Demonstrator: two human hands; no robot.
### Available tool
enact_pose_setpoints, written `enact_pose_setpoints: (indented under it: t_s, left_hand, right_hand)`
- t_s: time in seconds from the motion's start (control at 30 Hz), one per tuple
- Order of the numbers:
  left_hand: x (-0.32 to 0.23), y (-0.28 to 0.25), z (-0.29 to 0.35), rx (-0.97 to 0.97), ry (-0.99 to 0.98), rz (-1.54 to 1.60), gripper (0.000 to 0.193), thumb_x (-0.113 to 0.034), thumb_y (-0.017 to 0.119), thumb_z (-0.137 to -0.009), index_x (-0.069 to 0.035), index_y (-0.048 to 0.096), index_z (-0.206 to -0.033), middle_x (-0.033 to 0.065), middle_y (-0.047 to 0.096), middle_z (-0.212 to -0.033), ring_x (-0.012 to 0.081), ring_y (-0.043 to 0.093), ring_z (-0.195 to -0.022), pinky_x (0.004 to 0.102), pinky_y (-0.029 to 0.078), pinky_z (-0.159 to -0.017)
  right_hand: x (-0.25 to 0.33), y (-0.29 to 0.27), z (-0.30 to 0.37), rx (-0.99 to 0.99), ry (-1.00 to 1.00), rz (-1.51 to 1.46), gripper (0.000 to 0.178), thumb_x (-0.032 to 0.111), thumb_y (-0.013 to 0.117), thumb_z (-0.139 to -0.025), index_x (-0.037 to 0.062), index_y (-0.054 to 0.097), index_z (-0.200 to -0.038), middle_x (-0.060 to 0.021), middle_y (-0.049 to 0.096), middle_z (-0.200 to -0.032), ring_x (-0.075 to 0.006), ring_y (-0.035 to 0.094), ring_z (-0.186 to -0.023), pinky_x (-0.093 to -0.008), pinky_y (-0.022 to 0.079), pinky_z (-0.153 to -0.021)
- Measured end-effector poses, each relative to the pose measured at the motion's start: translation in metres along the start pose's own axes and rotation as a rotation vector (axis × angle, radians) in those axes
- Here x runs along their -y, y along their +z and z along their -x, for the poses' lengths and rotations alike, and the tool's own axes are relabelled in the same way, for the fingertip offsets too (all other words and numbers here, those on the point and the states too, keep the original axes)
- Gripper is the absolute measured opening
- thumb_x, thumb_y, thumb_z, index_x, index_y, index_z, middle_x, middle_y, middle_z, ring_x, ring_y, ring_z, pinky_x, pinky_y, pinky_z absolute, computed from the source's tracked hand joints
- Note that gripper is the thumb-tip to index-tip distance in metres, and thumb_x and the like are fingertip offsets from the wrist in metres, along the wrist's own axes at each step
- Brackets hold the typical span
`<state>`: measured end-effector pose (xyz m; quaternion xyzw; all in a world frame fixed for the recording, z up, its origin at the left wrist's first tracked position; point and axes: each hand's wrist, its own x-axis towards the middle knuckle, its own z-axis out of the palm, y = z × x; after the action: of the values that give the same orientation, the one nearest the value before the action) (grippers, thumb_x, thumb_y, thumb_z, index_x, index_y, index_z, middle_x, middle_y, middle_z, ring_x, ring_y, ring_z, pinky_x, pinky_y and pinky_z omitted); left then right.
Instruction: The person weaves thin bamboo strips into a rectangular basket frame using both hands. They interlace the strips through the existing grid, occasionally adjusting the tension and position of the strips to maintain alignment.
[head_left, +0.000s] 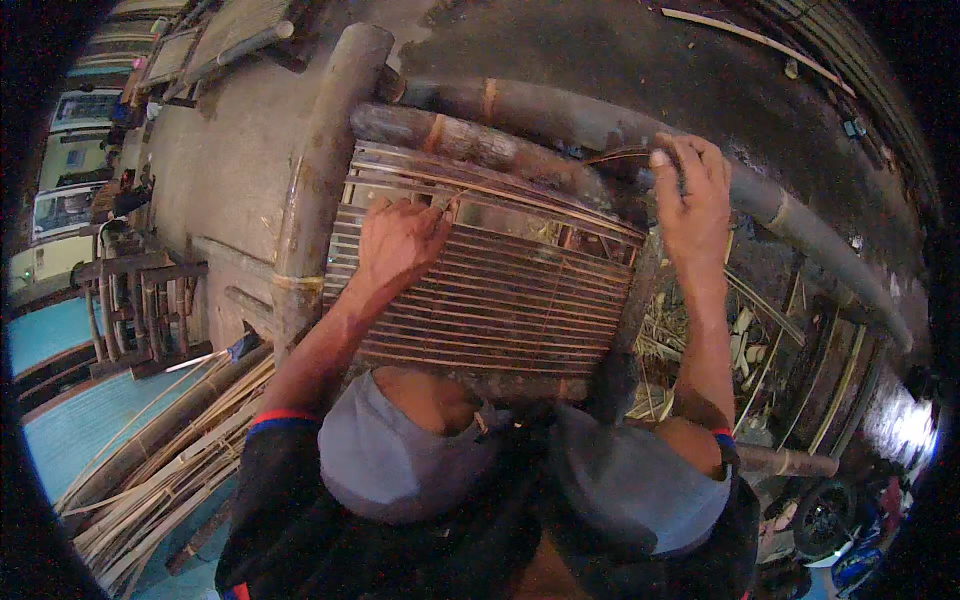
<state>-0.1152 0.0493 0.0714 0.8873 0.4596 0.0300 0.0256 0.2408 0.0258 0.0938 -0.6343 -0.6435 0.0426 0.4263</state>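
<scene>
In front of me is a rack of thin, parallel bamboo slats set in a bamboo pole frame. My left hand is closed over the upper slats near the left side, its fingertips pinched by a small light strand end. What lies inside that pinch is partly hidden. Higher and to the right, my right hand is raised beside the long pole, thumb and fingers bent around the end of a thin brown strip. That strip runs leftward toward the upper frame pole.
A thick upright bamboo post borders the rack at left, and a long curved pole passes beyond it. Loose bamboo strips lie at lower left. Shavings litter the ground at right, near a wheel.
</scene>
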Motion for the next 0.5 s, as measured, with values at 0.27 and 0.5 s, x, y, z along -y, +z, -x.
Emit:
enact_pose_setpoints:
  t_s: [0.27, 0.5]
  left_hand:
    - [-0.006, -0.018, -0.013, -0.084, -0.211, 0.390, 0.031, -0.028, 0.055, -0.099, -0.003, 0.071, -0.087, 0.0181, 0.068, -0.077, 0.0371, 0.066, -0.076, 0.0475, 0.048, -0.070]
    - [-0.008, -0.037, -0.015, 0.045, -0.292, 0.481, 0.041, -0.031, 0.052, -0.101, -0.001, 0.071, -0.081, 0.0219, 0.069, -0.083, 0.0407, 0.067, -0.076, 0.0481, 0.050, -0.071]
  right_hand:
    - [0.069, 0.103, 0.062, 0.718, 0.399, -0.728, 0.039, 0.032, 0.058, -0.098, 0.0003, 0.061, -0.121, -0.0178, 0.068, -0.096, -0.0298, 0.065, -0.086, -0.0437, 0.051, -0.078]
    - [0.097, 0.168, 0.077, 0.887, 0.860, -1.194, 0.023, 0.026, 0.053, -0.103, 0.0042, 0.058, -0.109, -0.0059, 0.058, -0.072, -0.0152, 0.055, -0.052, -0.0319, 0.045, -0.041]
